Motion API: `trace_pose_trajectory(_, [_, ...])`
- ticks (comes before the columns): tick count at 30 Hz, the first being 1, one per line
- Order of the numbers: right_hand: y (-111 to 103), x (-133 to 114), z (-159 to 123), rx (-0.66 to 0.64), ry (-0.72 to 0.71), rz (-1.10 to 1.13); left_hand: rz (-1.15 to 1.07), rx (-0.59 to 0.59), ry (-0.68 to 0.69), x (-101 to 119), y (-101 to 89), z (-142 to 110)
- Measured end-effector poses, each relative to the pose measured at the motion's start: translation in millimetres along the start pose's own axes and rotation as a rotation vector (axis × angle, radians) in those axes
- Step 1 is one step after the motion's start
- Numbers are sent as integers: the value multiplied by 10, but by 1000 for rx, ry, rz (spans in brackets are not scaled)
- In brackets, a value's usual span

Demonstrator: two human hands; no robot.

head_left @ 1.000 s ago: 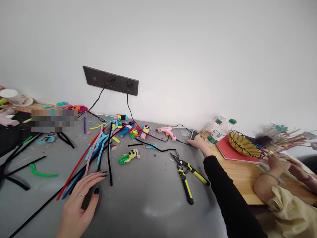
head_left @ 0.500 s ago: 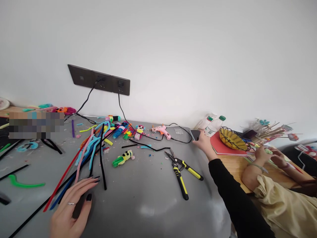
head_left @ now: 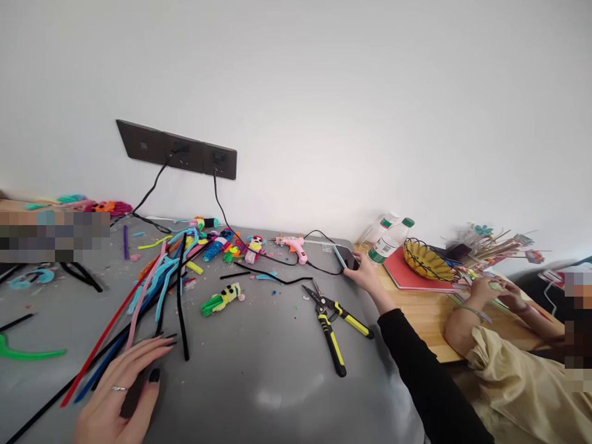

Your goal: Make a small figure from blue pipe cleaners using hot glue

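My right hand (head_left: 363, 273) is closed around the edge of a smartphone (head_left: 346, 258) at the far right of the grey table, by the wall. Low on the left, my left hand (head_left: 121, 388) has its fingers stretched and thumb apart, with nothing in it. Just beyond its fingertips lies a bundle of pipe cleaners (head_left: 148, 285) in red, blue, pink and black. A single black pipe cleaner (head_left: 182, 302) lies to their right. Between my hands are a small green and yellow pipe-cleaner figure (head_left: 222, 300) and wire strippers (head_left: 330, 314) with spread yellow-black handles.
A pink glue gun (head_left: 292, 245) lies near the wall, its cord trailing around it. Several fuzzy figures (head_left: 254, 248) sit left of it. Plastic bottles (head_left: 387, 242), a red folder (head_left: 401, 274) and a yellow wire basket (head_left: 428, 260) stand right, beside another person's hands (head_left: 494, 293).
My right hand has brought the phone slightly left and nearer, and more of its screen shows. The whole view has shifted a little. My left hand keeps its pose.
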State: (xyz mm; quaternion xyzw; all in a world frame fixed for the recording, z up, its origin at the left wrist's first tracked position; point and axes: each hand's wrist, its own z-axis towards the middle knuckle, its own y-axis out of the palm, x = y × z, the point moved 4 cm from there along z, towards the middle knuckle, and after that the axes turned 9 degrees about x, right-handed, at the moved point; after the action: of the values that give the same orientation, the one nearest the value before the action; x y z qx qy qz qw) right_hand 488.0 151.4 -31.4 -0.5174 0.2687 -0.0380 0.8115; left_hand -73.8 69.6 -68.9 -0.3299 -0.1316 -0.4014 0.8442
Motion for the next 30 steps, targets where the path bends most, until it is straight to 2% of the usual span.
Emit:
trace_pose_trajectory(7, [-76, 106, 235, 125, -19, -60, 12, -52, -3, -45, -12, -20])
trace_pose_trajectory(16, [2, 285, 440, 43, -15, 9, -7, -10, -23, -9, -11, -7])
trace_pose_trajectory(22, [14, 277, 346, 25, -59, 64, 7, -87, 11, -69, 1, -36])
trace_pose_trajectory(26, [-64, 61, 283, 86, -129, 66, -4, -38, -35, 32, -17, 17])
trace_pose_trajectory(28, [-164, -224, 197, 130, -195, 80, 11, -63, -12, 124, -11, 70])
trace_pose_trajectory(30, [-310, -668, 1, 151, -337, 109, 45, -88, 18, 202, -8, 142])
